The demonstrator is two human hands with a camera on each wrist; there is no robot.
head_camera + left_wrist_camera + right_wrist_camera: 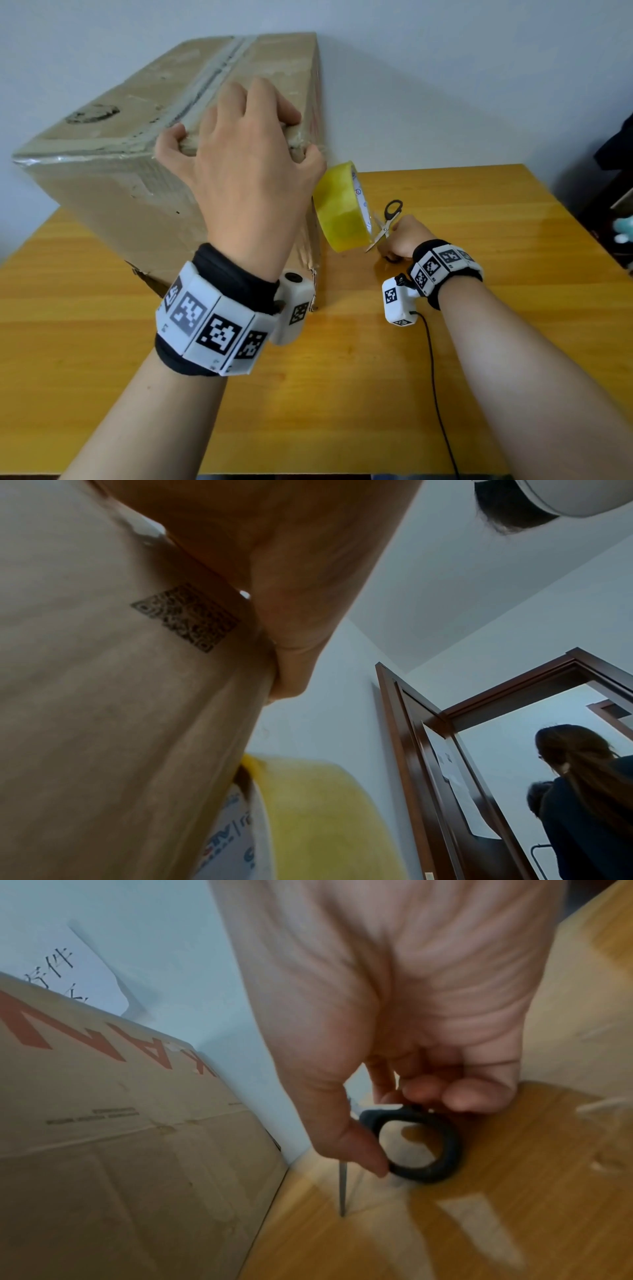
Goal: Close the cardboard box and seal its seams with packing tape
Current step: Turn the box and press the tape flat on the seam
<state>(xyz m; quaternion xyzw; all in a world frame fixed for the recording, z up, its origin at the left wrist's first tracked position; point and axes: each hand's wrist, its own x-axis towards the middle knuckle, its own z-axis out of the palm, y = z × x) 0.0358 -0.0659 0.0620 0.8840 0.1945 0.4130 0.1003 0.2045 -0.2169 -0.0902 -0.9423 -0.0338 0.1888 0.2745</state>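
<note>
Fingers (pixel 274 113) of my left hand (pixel 239 171) clench the stiff box (pixel 102 164) edge; right hand (pixel 406 240) pinches slippery scissors (pixel 388 224); light tape roll (pixel 342 209) dangles.

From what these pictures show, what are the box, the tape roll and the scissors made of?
Cardboard box: matte brown cardboard, scuffed, with glossy old tape strips along its seams. Packing tape roll: translucent yellowish plastic film, shiny. Scissors: bright blades, probably steel; black matte handle loops, apparently plastic.
</note>
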